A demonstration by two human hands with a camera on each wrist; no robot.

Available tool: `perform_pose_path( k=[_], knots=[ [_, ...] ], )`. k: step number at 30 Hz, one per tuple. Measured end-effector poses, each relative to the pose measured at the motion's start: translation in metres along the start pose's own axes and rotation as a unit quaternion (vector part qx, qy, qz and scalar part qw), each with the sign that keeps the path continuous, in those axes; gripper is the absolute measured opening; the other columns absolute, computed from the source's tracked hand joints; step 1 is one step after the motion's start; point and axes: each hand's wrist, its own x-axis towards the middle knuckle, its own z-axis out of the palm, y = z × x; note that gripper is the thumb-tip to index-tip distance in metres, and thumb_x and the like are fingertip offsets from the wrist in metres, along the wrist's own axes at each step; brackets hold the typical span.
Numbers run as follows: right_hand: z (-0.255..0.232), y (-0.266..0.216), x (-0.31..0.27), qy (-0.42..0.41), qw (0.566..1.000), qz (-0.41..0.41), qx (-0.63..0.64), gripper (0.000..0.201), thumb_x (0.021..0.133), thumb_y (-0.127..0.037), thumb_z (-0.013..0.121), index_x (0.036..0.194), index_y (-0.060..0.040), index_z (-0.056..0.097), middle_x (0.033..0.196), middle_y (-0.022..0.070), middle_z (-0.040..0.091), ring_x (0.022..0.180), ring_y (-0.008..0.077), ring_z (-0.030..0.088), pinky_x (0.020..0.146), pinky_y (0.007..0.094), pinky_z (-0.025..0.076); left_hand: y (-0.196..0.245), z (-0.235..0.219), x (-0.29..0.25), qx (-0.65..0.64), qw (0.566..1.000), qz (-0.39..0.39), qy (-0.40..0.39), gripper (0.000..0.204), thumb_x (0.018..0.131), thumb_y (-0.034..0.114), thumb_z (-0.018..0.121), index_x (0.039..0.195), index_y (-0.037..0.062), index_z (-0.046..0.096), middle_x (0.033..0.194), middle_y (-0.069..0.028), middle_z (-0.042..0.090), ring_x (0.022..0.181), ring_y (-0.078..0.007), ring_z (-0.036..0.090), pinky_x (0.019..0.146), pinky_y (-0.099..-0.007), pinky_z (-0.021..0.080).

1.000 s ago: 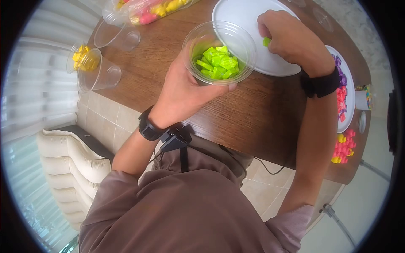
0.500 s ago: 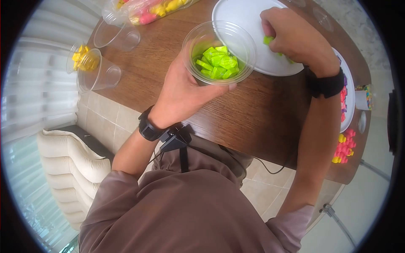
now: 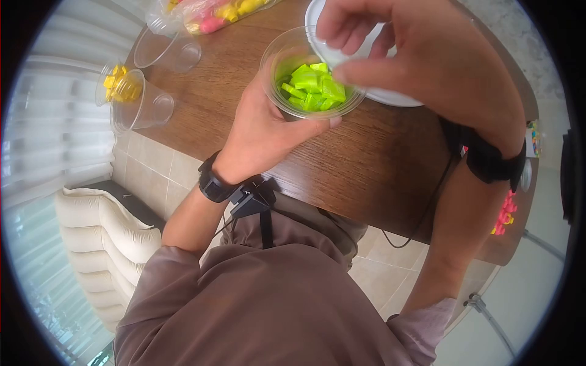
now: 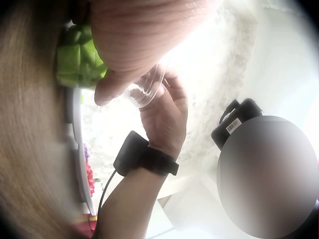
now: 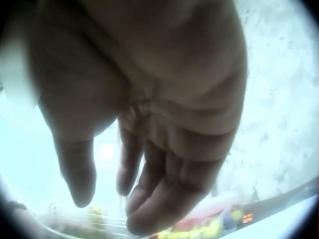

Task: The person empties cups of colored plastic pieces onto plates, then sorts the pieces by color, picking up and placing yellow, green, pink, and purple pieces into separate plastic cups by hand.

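Observation:
My left hand (image 3: 259, 131) grips a clear plastic cup (image 3: 276, 60) from its side, above the table's front part. Small bright green wrapped pieces (image 3: 312, 88) fill the cup's bottom; in the left wrist view the green pieces (image 4: 79, 57) show beside that hand. Over the cup's right rim hovers my right hand (image 3: 421, 67), its thumb apart from the bent fingers. In the right wrist view the right hand (image 5: 164, 114) points its fingers downward, and nothing shows between them. Behind it lies a white plate (image 3: 397, 97), mostly covered by this hand.
At the left table edge, a clear cup lying on its side (image 3: 149, 104) has yellow pieces (image 3: 122, 85) at its mouth. Another clear cup (image 3: 168, 52) lies behind it. A bag of colourful pieces (image 3: 226, 12) is at the back. Pink and yellow pieces (image 3: 504, 213) sit far right.
My right hand has come from the white plate, where it pinched a green piece, leftward to the cup, and its fingers have parted. The left hand and cup stay nearly still.

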Motion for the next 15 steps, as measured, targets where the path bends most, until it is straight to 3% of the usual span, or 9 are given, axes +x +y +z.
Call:
perform_pose_path(
  k=[1, 3, 4, 6, 9, 10, 12, 13, 15],
  knots=[
    [0.000, -0.005, -0.002, 0.000, 1.000, -0.001, 0.000, 0.018, 0.082, -0.006, 0.077, 0.094, 0.0016, 0.067, 0.089, 0.0070, 0.068, 0.080, 0.0123, 0.064, 0.069, 0.0280, 0.054, 0.000, 0.000, 0.000, 0.014, 1.000, 0.004, 0.009, 0.079, 0.074, 0.017, 0.092, 0.140, -0.0010, 0.050, 0.125, -0.0105, 0.065, 0.116, -0.0193, 0.063, 0.101, -0.0344, 0.050],
    [-0.002, -0.028, 0.003, 0.044, 0.975, 0.210, -0.051, 0.027, 0.078, -0.009, 0.079, 0.101, 0.0034, 0.070, 0.092, 0.0117, 0.070, 0.083, 0.0177, 0.067, 0.072, 0.0312, 0.054, -0.006, 0.000, 0.001, 0.013, 1.000, 0.011, 0.003, 0.080, 0.074, 0.017, 0.092, 0.140, -0.0012, 0.050, 0.125, -0.0106, 0.064, 0.116, -0.0192, 0.063, 0.101, -0.0343, 0.050],
    [-0.008, -0.027, 0.006, 0.045, 0.976, 0.209, -0.051, 0.027, 0.078, -0.009, 0.079, 0.101, 0.0034, 0.070, 0.092, 0.0117, 0.070, 0.083, 0.0177, 0.067, 0.072, 0.0312, 0.054, -0.007, -0.001, 0.002, 0.014, 1.000, 0.018, -0.005, 0.080, 0.074, 0.016, 0.092, 0.140, -0.0015, 0.050, 0.125, -0.0107, 0.064, 0.116, -0.0190, 0.062, 0.101, -0.0343, 0.050],
    [-0.028, -0.011, 0.011, -0.041, 0.935, 0.350, -0.040, 0.032, 0.077, -0.011, 0.080, 0.103, 0.0035, 0.071, 0.094, 0.0135, 0.071, 0.085, 0.0206, 0.068, 0.074, 0.0322, 0.055, -0.006, -0.003, 0.002, 0.017, 1.000, 0.015, -0.011, 0.082, 0.074, 0.015, 0.092, 0.142, -0.0026, 0.048, 0.129, -0.0107, 0.063, 0.120, -0.0183, 0.060, 0.105, -0.0337, 0.048],
    [-0.053, 0.019, 0.009, -0.167, 0.820, 0.547, -0.020, 0.038, 0.075, -0.015, 0.082, 0.106, 0.0036, 0.072, 0.095, 0.0163, 0.072, 0.089, 0.0250, 0.070, 0.078, 0.0337, 0.055, -0.004, -0.005, 0.001, 0.018, 1.000, 0.003, -0.019, 0.084, 0.075, 0.013, 0.092, 0.143, -0.0038, 0.047, 0.135, -0.0106, 0.062, 0.124, -0.0176, 0.058, 0.108, -0.0332, 0.045],
    [-0.045, 0.029, 0.000, -0.166, 0.819, 0.548, -0.020, 0.038, 0.075, -0.015, 0.082, 0.106, 0.0036, 0.072, 0.095, 0.0163, 0.072, 0.089, 0.0250, 0.070, 0.078, 0.0337, 0.055, -0.004, -0.005, 0.001, 0.017, 1.000, -0.005, -0.018, 0.084, 0.075, 0.014, 0.092, 0.143, -0.0039, 0.047, 0.135, -0.0106, 0.062, 0.124, -0.0177, 0.058, 0.109, -0.0333, 0.045],
    [-0.013, 0.054, -0.026, -0.073, 0.875, 0.429, -0.211, 0.044, 0.073, -0.020, 0.083, 0.108, 0.0039, 0.072, 0.098, 0.0205, 0.073, 0.095, 0.0314, 0.070, 0.084, 0.0363, 0.054, -0.007, -0.006, 0.001, 0.018, 1.000, 0.006, -0.011, 0.082, 0.074, 0.014, 0.092, 0.142, -0.0028, 0.048, 0.130, -0.0108, 0.063, 0.120, -0.0180, 0.060, 0.105, -0.0336, 0.048],
    [-0.008, 0.067, -0.034, -0.073, 0.875, 0.429, -0.212, 0.044, 0.073, -0.020, 0.083, 0.108, 0.0039, 0.072, 0.098, 0.0205, 0.073, 0.095, 0.0314, 0.070, 0.084, 0.0363, 0.054, -0.008, -0.006, 0.002, 0.019, 1.000, 0.017, -0.002, 0.080, 0.074, 0.015, 0.091, 0.140, -0.0018, 0.050, 0.124, -0.0111, 0.064, 0.117, -0.0184, 0.062, 0.102, -0.0338, 0.050],
    [-0.003, 0.087, -0.041, -0.082, 0.915, 0.360, -0.162, 0.049, 0.071, -0.024, 0.085, 0.109, 0.0042, 0.072, 0.102, 0.0231, 0.073, 0.098, 0.0348, 0.070, 0.085, 0.0386, 0.054, -0.009, -0.005, 0.002, 0.020, 1.000, 0.022, -0.001, 0.080, 0.074, 0.015, 0.091, 0.140, -0.0017, 0.050, 0.125, -0.0113, 0.064, 0.117, -0.0185, 0.062, 0.102, -0.0337, 0.050]
  ],
)
